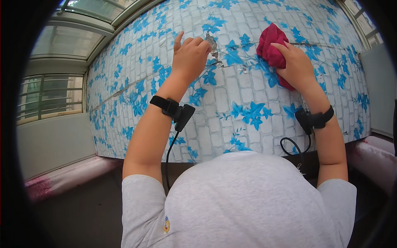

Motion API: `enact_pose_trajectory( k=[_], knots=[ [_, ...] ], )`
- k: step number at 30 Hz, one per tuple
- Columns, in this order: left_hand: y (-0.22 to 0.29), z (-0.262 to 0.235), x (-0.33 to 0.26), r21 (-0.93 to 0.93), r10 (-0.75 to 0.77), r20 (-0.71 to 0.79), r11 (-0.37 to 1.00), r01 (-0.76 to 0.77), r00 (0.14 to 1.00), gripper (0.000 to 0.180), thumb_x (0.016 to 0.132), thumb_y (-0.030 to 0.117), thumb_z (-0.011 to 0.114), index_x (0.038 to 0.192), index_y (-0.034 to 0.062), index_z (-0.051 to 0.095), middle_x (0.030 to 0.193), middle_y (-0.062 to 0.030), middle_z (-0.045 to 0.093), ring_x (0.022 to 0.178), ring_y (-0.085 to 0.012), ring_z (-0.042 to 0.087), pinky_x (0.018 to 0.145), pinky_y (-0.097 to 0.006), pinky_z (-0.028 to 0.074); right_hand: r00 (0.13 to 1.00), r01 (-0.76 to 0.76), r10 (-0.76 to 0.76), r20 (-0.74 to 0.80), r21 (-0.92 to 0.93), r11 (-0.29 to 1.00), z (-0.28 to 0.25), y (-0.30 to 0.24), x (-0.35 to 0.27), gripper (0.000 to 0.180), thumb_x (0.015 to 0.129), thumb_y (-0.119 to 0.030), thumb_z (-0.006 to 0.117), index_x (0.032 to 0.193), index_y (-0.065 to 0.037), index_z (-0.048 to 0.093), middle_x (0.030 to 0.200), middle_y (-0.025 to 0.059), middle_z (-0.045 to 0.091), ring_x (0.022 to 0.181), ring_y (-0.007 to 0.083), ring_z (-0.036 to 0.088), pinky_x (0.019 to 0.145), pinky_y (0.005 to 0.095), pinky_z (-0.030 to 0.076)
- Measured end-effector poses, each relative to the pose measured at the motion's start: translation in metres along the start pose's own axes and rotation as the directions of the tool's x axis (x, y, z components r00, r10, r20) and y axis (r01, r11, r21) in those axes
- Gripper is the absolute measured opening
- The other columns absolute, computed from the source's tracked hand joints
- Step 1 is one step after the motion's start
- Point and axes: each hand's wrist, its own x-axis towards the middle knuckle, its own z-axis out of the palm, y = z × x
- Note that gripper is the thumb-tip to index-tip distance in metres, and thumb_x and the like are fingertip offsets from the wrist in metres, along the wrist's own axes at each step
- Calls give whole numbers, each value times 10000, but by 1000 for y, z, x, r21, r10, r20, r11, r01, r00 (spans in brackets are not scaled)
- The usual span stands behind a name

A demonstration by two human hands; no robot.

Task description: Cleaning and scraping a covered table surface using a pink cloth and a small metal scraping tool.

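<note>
Leaf-printed covering point(244, 93) adjoins windows point(49, 97); right hand point(297, 66) clutches red cloth point(271, 46); left hand point(190, 57) half-curled by torn patch point(212, 42), grip unclear.

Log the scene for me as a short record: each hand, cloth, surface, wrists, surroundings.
Left hand: beside torn patch, fingers curled; contact unclear
Right hand: gripping red cloth
Cloth state: bunched
Surface: patterned covering, brick print, blue leaves
Wrists: black strap with cabled device on each
Surroundings: barred window at left
</note>
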Motion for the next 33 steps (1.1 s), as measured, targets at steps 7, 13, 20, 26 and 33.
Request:
enact_pose_trajectory(
  k=[7,13,20,26,33],
  knots=[
    [17,4,0,62,145,209,985,-161,967,139,947,85,647,905,206,700,901,58,653,1071,-145,638,1275,-459,166,1000,-3,4,17,-18,1000,-1,0,0,649,759,-226,833,1367,-212,605,1363,190,629,1193,378,629,990,454,533],
    [14,13,-7,254,234,244,921,-295,941,145,949,56,605,1017,181,632,959,39,610,1126,-151,610,1297,-447,129,1000,-4,4,13,-14,1000,0,-1,0,659,749,-229,841,1365,-226,607,1359,189,633,1186,374,634,982,449,538],
    [6,8,-8,-25,-96,168,995,101,981,79,956,207,636,959,139,675,963,-20,650,1065,-226,633,1199,-482,236,1000,11,-11,1,4,1000,1,3,0,662,744,-222,842,1363,-220,607,1339,188,643,1166,375,643,968,445,547],
    [28,8,8,1,-317,427,937,350,847,313,884,407,644,799,122,743,892,-95,709,955,-297,667,1011,-459,366,1000,-1,1,27,-8,1000,-1,1,0,671,740,-223,843,1366,-218,604,1325,183,647,1162,366,641,966,442,545],
    [25,18,16,32,-356,488,920,392,797,319,869,353,625,859,69,771,856,-119,733,817,-321,686,893,-455,402,1000,7,-7,6,15,1000,-2,-2,1,668,742,-222,840,1366,-212,603,1315,177,647,1161,366,637,964,448,542]
  ],
)
